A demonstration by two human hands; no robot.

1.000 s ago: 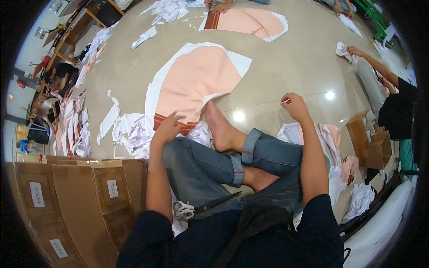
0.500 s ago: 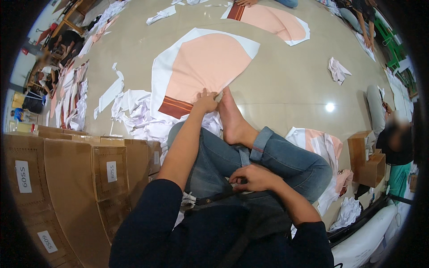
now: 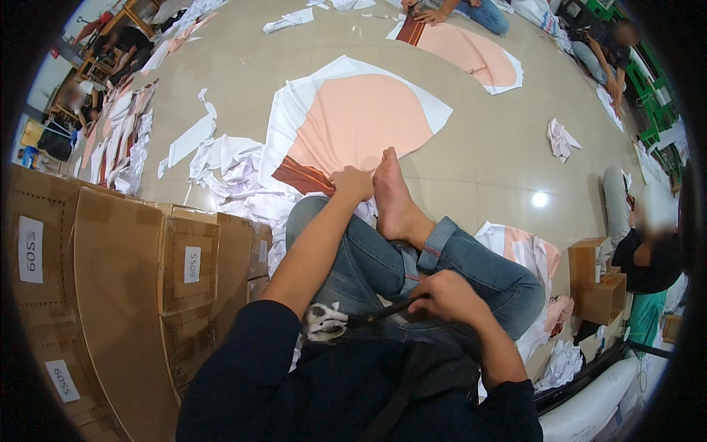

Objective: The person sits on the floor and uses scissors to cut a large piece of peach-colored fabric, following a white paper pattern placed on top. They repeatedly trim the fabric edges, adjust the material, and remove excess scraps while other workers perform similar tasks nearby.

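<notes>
A large peach cloth piece [image 3: 368, 110] with white margins and a brown-red striped band lies on the floor ahead of my crossed legs. At its near edge, beside my bare foot, my left hand [image 3: 353, 183] is closed on the cloth, fingers curled and partly hidden. Over my lap my right hand [image 3: 449, 296] grips the thin end of black scissors [image 3: 379, 313]. Their other end, wrapped in white and black cloth [image 3: 325, 322], points left. The fingers of the right hand hide the scissors' tip.
Stacked cardboard boxes [image 3: 118, 258] stand close on my left. Crumpled white cloth [image 3: 236, 177] lies beside the peach piece. More cloth [image 3: 523, 247] and an open carton [image 3: 596, 283] are to my right. Across the floor a co-worker's hands [image 3: 431, 15] touch another peach piece [image 3: 468, 55].
My left hand has closed from spread fingers into a grip at the cloth's edge. The right hand has risen slightly, lifting the scissors clear of my lap. The view has shifted a little.
</notes>
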